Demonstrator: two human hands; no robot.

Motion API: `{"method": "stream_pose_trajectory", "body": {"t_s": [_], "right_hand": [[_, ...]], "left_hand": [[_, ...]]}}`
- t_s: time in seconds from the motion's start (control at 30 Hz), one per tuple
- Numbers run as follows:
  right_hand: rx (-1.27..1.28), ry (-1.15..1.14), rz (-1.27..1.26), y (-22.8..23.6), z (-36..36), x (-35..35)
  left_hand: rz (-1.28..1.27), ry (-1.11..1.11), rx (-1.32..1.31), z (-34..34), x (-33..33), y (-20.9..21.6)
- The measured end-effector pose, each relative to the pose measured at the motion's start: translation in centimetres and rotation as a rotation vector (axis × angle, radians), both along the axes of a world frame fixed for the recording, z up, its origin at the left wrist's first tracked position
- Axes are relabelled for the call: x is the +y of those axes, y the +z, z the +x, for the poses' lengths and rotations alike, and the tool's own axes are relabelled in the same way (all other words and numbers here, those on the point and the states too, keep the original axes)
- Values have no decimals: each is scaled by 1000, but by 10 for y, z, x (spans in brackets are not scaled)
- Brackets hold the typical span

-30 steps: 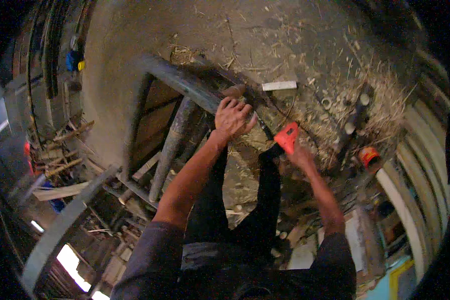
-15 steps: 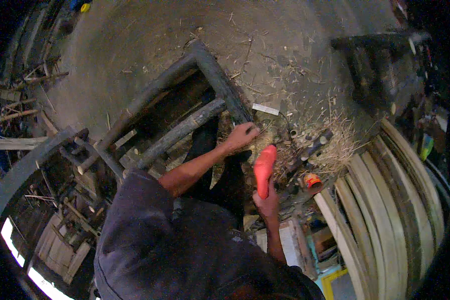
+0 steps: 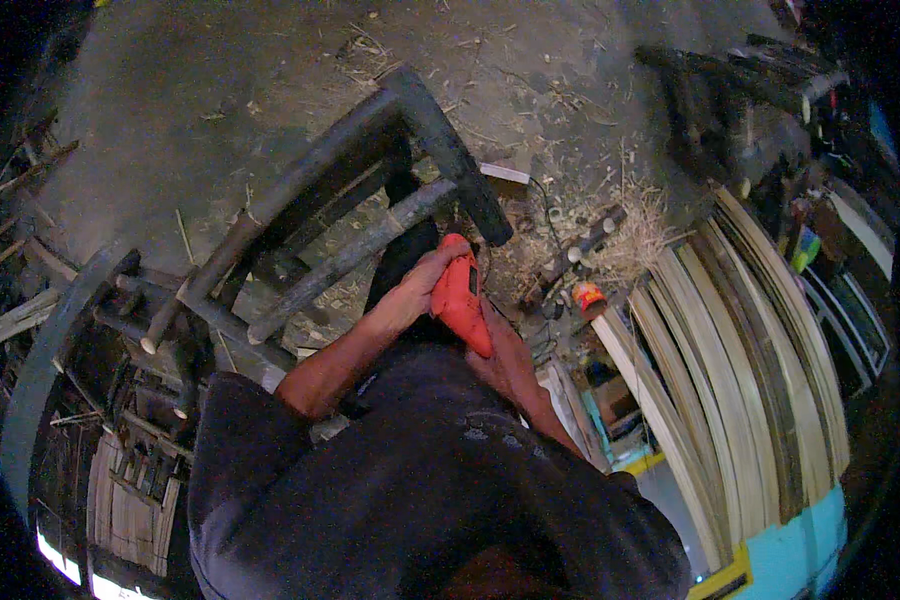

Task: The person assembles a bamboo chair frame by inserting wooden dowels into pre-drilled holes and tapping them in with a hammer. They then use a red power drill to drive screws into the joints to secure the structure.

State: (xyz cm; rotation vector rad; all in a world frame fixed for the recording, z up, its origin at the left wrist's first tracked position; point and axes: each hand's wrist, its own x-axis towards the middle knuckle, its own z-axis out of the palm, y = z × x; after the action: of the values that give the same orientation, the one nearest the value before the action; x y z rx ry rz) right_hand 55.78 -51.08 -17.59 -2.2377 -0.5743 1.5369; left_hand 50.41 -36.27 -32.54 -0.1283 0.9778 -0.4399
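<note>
A red-orange power drill is held close to my body, below the near corner of a dark wooden frame. My left hand is closed around its front end. My right hand is at the handle side, partly hidden behind the drill, with its fingers out of sight. The frame is built of thick round poles and stands tilted in front of me. One rail runs just beyond my left hand. The drill appears apart from the wood.
A white power strip with a cord lies by the frame's right leg. Wood shavings and cut sticks litter the floor. An orange-red can stands near long pale boards stacked at right. Another pole-built piece is at left.
The drill has come left and closer to the frame. My left hand has left the frame's leg and taken hold of the drill's front. The view has shifted slightly.
</note>
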Motion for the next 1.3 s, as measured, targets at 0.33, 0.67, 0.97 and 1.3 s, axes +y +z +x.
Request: {"method": "stream_pose_trajectory", "body": {"t_s": [0.33,0.67,0.97,1.3], "right_hand": [[-244,29,-199,-28,23,27],[-235,35,-198,-36,32,6],[-243,-13,-147,-41,38,16],[-240,-35,-135,-47,43,14]], "left_hand": [[91,137,70,27,-27,-20],[185,64,144,40,-39,-25],[177,99,63,43,-30,-26],[170,90,108,52,-25,-29]]}}
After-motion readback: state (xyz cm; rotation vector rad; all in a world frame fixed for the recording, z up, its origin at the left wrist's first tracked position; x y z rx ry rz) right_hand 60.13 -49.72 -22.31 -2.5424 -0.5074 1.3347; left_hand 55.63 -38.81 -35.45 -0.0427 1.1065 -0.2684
